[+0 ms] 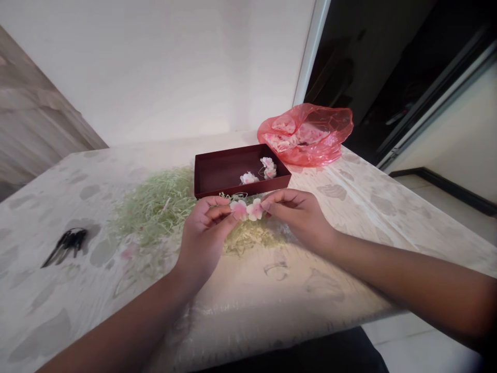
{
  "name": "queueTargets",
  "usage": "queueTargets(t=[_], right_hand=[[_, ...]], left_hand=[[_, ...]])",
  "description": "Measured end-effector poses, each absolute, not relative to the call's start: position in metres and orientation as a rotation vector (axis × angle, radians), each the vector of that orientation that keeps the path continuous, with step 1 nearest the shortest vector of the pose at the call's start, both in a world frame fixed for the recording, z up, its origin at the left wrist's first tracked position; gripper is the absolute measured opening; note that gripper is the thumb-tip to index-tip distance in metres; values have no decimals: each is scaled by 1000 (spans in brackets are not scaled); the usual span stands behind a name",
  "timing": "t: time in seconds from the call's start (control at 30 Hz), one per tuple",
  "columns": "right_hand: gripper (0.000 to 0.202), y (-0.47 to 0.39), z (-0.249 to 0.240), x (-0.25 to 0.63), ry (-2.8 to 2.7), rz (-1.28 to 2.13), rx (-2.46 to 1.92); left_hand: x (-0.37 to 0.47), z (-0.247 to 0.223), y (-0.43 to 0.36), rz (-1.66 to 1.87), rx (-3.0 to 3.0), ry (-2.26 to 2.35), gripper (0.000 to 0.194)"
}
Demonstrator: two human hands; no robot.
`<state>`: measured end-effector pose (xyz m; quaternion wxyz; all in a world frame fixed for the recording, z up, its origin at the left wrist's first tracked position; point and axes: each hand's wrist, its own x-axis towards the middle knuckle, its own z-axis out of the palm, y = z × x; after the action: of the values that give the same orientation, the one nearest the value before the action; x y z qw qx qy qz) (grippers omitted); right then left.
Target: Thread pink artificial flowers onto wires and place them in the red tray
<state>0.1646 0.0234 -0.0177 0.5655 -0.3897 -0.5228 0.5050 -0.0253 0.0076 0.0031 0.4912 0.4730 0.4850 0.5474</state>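
Both hands meet in front of the dark red box, raised over the table. My left hand (207, 223) pinches the left one of two pale pink artificial flowers (247, 210) between thumb and fingers. On the other side, my right hand (293, 210) is closed on the right flower's outer edge. The two blossoms sit side by side between my fingertips. Behind them stands the open dark red box (229, 165), with a few white and pink flowers (267, 168) in its right part. Pale yellow shredded filler (252, 238) lies beneath my hands.
Green shredded paper (155, 204) is heaped left of the box. A bunch of keys (70, 241) lies on the patterned tablecloth (42, 326) at left. A red plastic bag (310, 134) holding pink flowers rests behind the box, right, near the wall (174, 67).
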Motion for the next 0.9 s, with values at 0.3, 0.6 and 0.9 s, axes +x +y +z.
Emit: queueTargets(t=[0.3, 0.6, 0.9], right_hand=[[6, 25, -18, 166, -1162, 1138, -892], [13, 23, -16, 164, -1191, 1195, -903], [11, 21, -16, 165, -1254, 1213, -853]], left_hand=[[-24, 8, 6, 1327, 1127, 1175, 24], [-26, 3, 7, 1435, 1245, 1226, 23], [-25, 3, 5, 1412, 1286, 1245, 20]])
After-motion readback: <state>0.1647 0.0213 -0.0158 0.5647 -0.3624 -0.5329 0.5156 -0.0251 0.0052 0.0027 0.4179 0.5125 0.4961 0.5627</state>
